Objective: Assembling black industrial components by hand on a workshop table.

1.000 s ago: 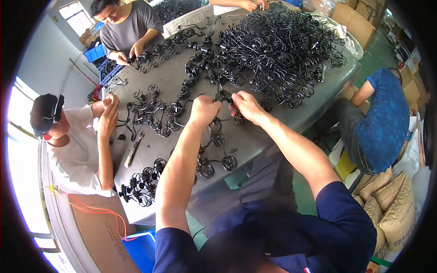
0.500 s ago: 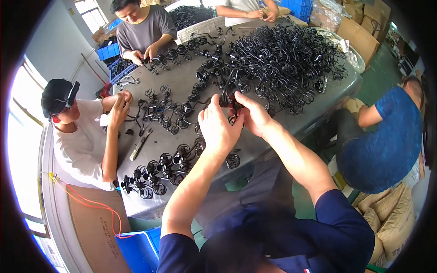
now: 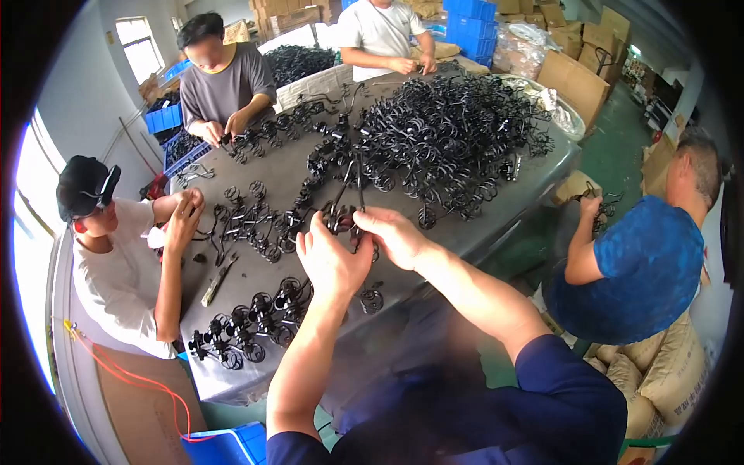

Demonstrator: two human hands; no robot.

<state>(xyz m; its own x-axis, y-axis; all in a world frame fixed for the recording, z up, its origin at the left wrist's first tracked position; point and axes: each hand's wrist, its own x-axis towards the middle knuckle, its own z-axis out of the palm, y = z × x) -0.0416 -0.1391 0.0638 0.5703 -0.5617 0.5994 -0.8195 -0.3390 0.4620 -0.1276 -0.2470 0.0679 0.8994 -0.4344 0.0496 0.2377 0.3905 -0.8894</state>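
Closest in are two bare forearms with dark navy sleeves [image 3: 577, 391], reaching out over the grey surface [image 3: 283, 164]. The left hand [image 3: 335, 262] and right hand [image 3: 394, 239] meet around a small black piece [image 3: 339, 222], held up just above the surface near its front edge. Looks like thumb and fingers pinching it from both sides; the left's outer fingers are kinda fanned out, and the right's tips are partly hidden, so can't tell exactly where they press. A couple of dark prongs poke up past the fingertips.

Just left of the left forearm there's a row of black coil assemblies [image 3: 246, 322] lined up along the near edge, plus one loose coil [image 3: 372, 301] below the hands. Bit further is a slim tool with a pale handle [image 3: 219, 280], then a tangle of black coil parts [image 3: 252, 221].

Past the hands sits a massive heap of black coils [image 3: 457, 128]. On the left there's a co-worker in a dark cap [image 3: 116, 279], further back one in a grey tee [image 3: 229, 85], and behind everything, stacked blue crates [image 3: 470, 32].
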